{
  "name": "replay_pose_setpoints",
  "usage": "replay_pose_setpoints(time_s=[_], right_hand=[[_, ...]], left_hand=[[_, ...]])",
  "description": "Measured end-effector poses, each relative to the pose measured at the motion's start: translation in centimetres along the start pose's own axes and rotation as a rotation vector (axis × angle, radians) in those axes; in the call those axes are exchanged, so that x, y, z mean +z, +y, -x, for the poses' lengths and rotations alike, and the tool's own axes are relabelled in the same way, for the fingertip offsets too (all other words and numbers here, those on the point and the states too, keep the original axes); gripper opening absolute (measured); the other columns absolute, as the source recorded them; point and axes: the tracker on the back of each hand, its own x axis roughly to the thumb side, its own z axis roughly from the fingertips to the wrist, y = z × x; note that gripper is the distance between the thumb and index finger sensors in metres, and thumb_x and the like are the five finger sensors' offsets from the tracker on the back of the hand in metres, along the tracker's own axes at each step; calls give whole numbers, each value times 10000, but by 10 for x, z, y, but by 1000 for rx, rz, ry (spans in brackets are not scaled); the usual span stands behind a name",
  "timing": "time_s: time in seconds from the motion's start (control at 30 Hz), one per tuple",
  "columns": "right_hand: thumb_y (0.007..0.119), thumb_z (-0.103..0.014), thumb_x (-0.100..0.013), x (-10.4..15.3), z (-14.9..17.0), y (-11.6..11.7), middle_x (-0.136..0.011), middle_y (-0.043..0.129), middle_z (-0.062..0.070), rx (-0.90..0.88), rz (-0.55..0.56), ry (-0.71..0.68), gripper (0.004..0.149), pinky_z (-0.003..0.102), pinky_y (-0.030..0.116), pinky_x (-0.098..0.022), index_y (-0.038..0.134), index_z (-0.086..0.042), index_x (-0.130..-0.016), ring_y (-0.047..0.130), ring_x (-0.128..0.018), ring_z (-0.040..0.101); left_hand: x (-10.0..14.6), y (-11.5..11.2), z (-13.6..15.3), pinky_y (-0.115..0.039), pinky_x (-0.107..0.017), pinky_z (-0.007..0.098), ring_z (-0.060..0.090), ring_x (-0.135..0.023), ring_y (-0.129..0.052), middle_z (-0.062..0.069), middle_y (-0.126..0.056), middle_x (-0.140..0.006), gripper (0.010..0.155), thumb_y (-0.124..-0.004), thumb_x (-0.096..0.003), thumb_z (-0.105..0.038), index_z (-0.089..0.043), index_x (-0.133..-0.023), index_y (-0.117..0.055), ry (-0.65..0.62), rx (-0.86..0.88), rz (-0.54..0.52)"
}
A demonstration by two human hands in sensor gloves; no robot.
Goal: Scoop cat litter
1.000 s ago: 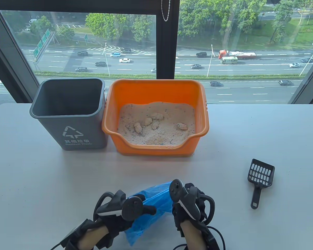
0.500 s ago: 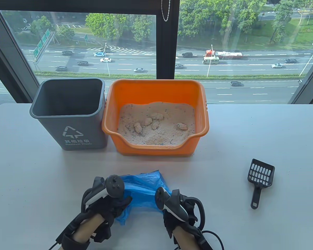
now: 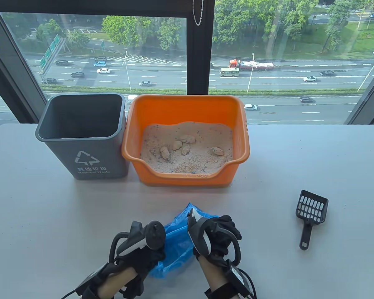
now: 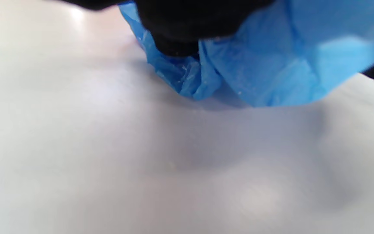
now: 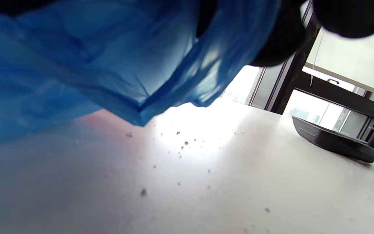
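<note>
Both hands work a crumpled blue plastic bag (image 3: 177, 246) just above the table (image 3: 50, 211), near the middle of its front edge. The left hand (image 3: 143, 249) has its gloved fingers (image 4: 187, 29) curled into a bunched fold at the bag's left side, and the right hand (image 3: 218, 236) grips the film on the right, its fingers (image 5: 281, 42) closed over the plastic. The step in hand looks like opening the bag so it can line the grey waste bin (image 3: 84, 134) standing at the back left, touching or just beside the orange litter tray (image 3: 187, 109). To do it well, find the mouth first: thin film clings to itself, so rubbing the two layers apart between thumb and finger should work better than tugging at the wad, which may only stretch or tear it. Each hand should then hold one layer of the rim alone and draw apart. The litter (image 3: 190, 155) lies in the tray with several pale clumps (image 3: 177, 146) on top, untouched; the black slotted scoop (image 3: 310, 211) lies well apart, toward the front right. Loose grains (image 5: 180, 146) dot the tabletop under the bag and could stick to it.
</note>
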Motion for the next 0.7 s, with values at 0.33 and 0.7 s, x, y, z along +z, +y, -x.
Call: replay_pose_setpoints(time_s=[0.33,0.7], right_hand=[[832,-514,-314,-4,4,16,-805,620,202,93,-140,-216,418,551,606,-495,665,-273,-611,764,-570,248],[842,-538,-304,30,31,17,-904,570,164,82,-400,-633,621,548,601,-534,603,-342,-841,754,-654,245]], left_hand=[[3,12,21,-854,-165,197,-9,-192,-955,64,-895,-681,517,-801,-501,-413,-167,-952,-744,42,125,-134],[-5,11,37,-785,-489,342,160,-704,-919,101,-690,-934,618,-820,-406,-590,-310,-946,-715,322,-122,-337]])
